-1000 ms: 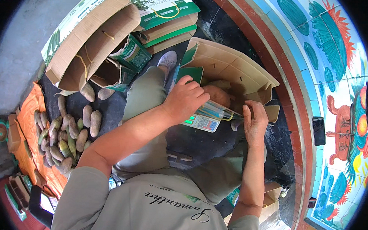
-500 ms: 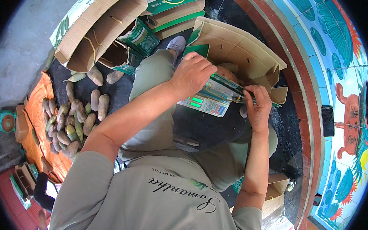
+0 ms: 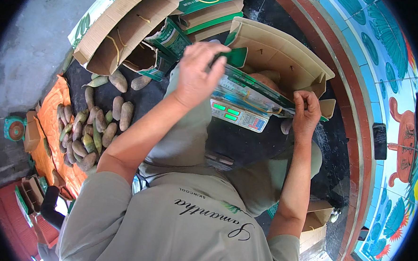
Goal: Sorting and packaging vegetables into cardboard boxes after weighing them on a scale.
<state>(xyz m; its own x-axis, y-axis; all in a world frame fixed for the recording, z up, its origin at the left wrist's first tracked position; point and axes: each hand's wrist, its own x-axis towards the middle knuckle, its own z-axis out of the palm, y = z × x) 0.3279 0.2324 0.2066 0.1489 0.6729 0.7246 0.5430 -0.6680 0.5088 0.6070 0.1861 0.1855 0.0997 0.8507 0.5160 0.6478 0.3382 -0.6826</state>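
An open green-and-brown cardboard carton (image 3: 285, 51) stands in front of me, with brownish oblong produce (image 3: 265, 79) partly visible inside. My right hand (image 3: 306, 112) pinches the right end of its near green printed edge. At the left corner, my left hand (image 3: 197, 74) is raised off that edge beside a green end flap (image 3: 236, 57), fingers apart and slightly blurred. A digital scale (image 3: 240, 115) with lit green displays shows just below the carton's near side; the carton hides part of it.
A heap of long brown and green gourd-like produce (image 3: 88, 132) lies at left, partly on an orange sheet (image 3: 61, 162). Open cartons (image 3: 124, 38) and stacked flat ones (image 3: 212, 12) stand far left. A raised reddish edge (image 3: 335, 53) curves along the right by a painted tile wall.
My left hand has let go of the carton's near edge and moved left, its fingers spreading. My right hand keeps its hold. The view has shifted slightly.
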